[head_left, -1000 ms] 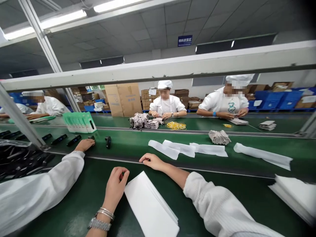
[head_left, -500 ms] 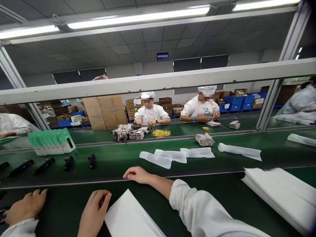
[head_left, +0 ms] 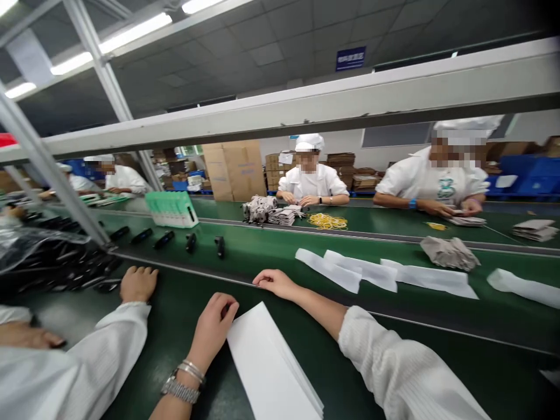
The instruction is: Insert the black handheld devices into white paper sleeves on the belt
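Observation:
My left hand (head_left: 214, 324), with a metal watch and bracelet at the wrist, is loosely curled beside the upper left corner of a stack of flat white sheets (head_left: 271, 361). A gap shows between its thumb and fingers, and I see nothing in it. Past the stack, my right hand (head_left: 276, 283) reaches forward from a white sleeve. Its fingers are bent and slightly apart, the tips at the metal edge strip of the green conveyor belt, holding nothing visible. White pouch-like pieces (head_left: 330, 270) lie on the belt to its right.
A co-worker's hand (head_left: 139, 284) rests at left near a heap of black devices (head_left: 61, 262). Black devices (head_left: 219, 247) and a green rack (head_left: 171, 210) stand on the belt. Opposite, people handle grey pouches (head_left: 282, 216) near yellow bands (head_left: 328, 221). A frame bar (head_left: 262, 119) crosses above.
My view has turned left, so the scene sits farther right and the black heap appears. Both my hands keep nearly the same place by the stack and belt edge.

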The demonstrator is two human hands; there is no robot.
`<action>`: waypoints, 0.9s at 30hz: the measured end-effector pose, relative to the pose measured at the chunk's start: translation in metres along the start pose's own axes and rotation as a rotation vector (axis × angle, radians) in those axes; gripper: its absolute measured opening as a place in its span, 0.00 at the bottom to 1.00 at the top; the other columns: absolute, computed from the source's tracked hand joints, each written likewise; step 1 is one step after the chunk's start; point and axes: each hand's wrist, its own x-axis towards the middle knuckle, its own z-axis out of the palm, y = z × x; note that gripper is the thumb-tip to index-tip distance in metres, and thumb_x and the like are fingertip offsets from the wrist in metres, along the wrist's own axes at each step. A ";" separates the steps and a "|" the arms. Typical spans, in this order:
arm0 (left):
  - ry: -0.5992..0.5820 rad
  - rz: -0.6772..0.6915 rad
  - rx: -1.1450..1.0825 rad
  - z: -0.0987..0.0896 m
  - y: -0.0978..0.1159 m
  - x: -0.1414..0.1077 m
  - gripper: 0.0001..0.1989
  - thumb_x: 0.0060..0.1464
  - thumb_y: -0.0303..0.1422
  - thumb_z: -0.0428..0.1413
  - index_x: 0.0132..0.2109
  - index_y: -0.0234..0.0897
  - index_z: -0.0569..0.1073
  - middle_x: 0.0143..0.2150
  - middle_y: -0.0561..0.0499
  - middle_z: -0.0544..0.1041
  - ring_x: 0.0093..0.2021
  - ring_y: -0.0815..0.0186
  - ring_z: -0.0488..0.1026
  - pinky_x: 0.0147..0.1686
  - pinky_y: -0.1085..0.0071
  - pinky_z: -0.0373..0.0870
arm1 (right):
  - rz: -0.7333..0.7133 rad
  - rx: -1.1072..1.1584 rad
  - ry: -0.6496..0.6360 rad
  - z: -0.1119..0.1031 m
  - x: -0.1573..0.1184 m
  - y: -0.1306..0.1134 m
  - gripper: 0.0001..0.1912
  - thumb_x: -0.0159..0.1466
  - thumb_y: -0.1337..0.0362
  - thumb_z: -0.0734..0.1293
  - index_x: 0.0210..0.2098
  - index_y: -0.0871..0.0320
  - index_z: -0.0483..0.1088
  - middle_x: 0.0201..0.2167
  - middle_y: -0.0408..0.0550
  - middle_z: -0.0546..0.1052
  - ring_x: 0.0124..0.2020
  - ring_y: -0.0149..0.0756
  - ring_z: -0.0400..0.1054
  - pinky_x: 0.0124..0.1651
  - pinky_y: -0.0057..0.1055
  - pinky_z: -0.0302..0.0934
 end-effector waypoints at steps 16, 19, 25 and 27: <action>0.021 -0.059 -0.043 -0.002 0.007 -0.014 0.07 0.59 0.31 0.51 0.33 0.38 0.71 0.37 0.52 0.71 0.30 0.69 0.67 0.32 0.72 0.64 | 0.042 -0.065 -0.074 0.002 -0.010 0.004 0.14 0.63 0.56 0.64 0.42 0.56 0.76 0.40 0.49 0.79 0.41 0.39 0.73 0.48 0.36 0.63; 0.016 -0.066 -0.035 0.001 0.006 -0.013 0.08 0.59 0.32 0.51 0.33 0.38 0.71 0.37 0.52 0.70 0.31 0.69 0.67 0.33 0.71 0.64 | 0.048 -0.055 -0.080 0.000 -0.010 0.004 0.14 0.62 0.56 0.64 0.42 0.56 0.76 0.40 0.49 0.79 0.42 0.39 0.73 0.48 0.36 0.63; 0.035 -0.123 0.038 -0.004 0.000 -0.009 0.12 0.61 0.38 0.50 0.31 0.38 0.69 0.34 0.52 0.67 0.32 0.67 0.67 0.35 0.69 0.63 | 0.039 -0.047 -0.052 0.000 -0.009 0.004 0.14 0.61 0.57 0.64 0.40 0.58 0.76 0.39 0.49 0.80 0.40 0.38 0.73 0.47 0.36 0.63; 0.000 -0.203 0.075 -0.009 -0.003 -0.009 0.15 0.60 0.43 0.51 0.30 0.38 0.68 0.33 0.52 0.67 0.31 0.66 0.67 0.35 0.68 0.63 | 0.041 -0.063 -0.043 0.000 -0.008 0.005 0.14 0.61 0.58 0.64 0.40 0.57 0.76 0.39 0.49 0.80 0.40 0.38 0.73 0.47 0.36 0.63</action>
